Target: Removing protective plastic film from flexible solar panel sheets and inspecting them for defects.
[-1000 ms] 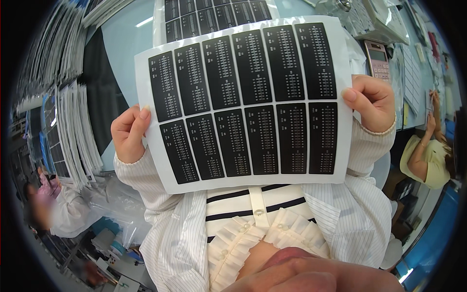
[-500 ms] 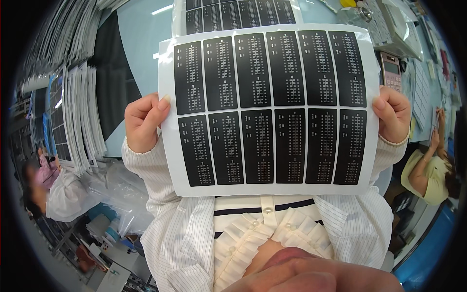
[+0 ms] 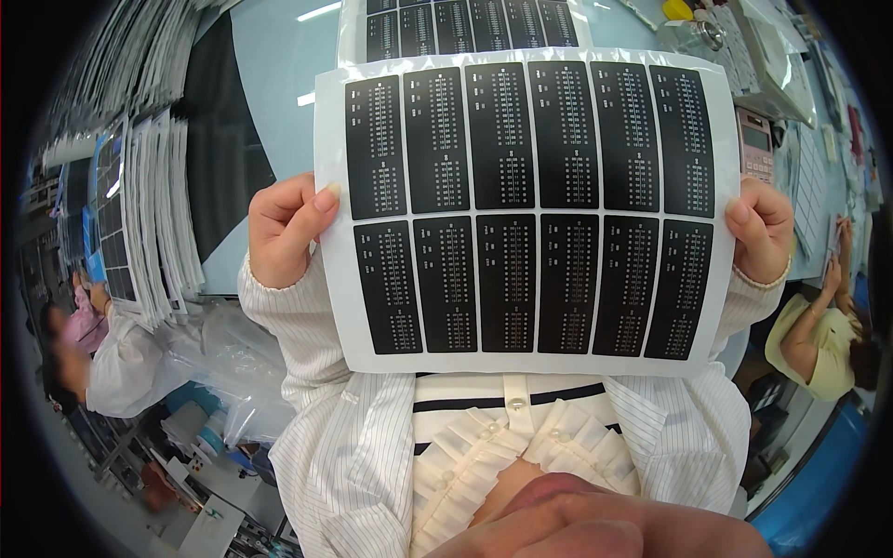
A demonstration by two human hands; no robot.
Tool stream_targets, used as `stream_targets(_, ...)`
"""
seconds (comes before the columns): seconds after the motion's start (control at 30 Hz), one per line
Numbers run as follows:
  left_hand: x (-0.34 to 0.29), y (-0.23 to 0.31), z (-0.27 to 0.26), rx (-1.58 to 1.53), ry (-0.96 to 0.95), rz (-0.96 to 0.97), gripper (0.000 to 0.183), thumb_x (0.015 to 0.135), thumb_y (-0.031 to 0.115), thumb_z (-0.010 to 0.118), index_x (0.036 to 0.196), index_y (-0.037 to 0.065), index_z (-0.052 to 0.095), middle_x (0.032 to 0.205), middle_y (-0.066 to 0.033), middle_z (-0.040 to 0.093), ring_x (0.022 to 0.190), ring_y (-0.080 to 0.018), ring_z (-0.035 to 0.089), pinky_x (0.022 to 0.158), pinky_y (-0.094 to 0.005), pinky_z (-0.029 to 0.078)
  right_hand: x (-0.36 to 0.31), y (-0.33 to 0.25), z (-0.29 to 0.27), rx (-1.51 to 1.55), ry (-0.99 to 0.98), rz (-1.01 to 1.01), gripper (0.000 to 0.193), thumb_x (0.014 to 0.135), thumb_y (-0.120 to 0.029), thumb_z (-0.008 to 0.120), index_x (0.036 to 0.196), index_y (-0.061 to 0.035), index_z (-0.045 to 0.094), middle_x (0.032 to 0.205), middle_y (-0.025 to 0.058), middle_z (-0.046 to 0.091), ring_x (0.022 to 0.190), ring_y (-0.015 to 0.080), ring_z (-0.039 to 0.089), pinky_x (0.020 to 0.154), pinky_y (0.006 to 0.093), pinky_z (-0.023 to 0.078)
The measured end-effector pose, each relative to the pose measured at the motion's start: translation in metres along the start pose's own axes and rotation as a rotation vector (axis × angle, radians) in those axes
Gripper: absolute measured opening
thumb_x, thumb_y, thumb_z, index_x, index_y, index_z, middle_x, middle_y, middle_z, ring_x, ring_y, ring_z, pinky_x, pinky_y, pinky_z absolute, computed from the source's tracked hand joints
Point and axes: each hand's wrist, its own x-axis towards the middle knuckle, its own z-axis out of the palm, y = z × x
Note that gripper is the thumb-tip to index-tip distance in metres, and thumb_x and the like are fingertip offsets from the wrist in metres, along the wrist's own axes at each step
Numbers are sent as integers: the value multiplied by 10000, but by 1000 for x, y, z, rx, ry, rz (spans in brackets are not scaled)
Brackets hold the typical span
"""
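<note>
Held up in front of my chest is a white sheet (image 3: 535, 216) printed with two rows of black rectangular panels bearing small pale marks. My left hand (image 3: 290, 231) pinches its left edge, thumb on the front face. At the right edge, my right hand (image 3: 761, 230) grips the sheet the same way; the fingers behind it are hidden. Beyond its top edge lies another sheet (image 3: 468, 30) with similar black panels, on the light blue table (image 3: 288, 42). The lower part of that second sheet is covered by the held one.
Thick stacks of sheets (image 3: 153, 214) stand at the left beside a black sheet (image 3: 219, 139). To the right are a pink calculator (image 3: 755, 144), a glass jar (image 3: 702, 35) and papers. Clear plastic bags (image 3: 233, 358) hang lower left. Other people sit at both sides, one in yellow (image 3: 809, 349).
The held sheet and both my hands have shifted slightly to the right in view. My grip on the sheet's two edges stays the same.
</note>
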Motion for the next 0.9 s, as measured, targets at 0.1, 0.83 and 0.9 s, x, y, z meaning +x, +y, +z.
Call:
stream_targets(0.1,-3,0,1,23,-23,36,321,857,121,531,562,22,451,563,3,501,492,-34,390,475,-203,294,0,0,0,12,-21,-7,222,788,-113,611,614,-8,520,651,49,568,540,77,467,521,202,329)
stream_targets(0.83,1,-1,-4,-58,43,-72,248,871,128,513,653,9,512,630,-7,555,530,-33,443,500,-181,324,16,12,3,125,-29,112,170,797,-135,614,715,13,597,688,70,614,560,87,542,530,201,399)
stream_targets(0.9,3,-3,-4,-70,54,-70,241,875,132,508,670,6,519,642,-12,561,534,-34,448,501,-179,328,20,14,4,144,-27,129,174,802,-143,611,725,12,603,686,66,616,560,87,545,533,203,405)
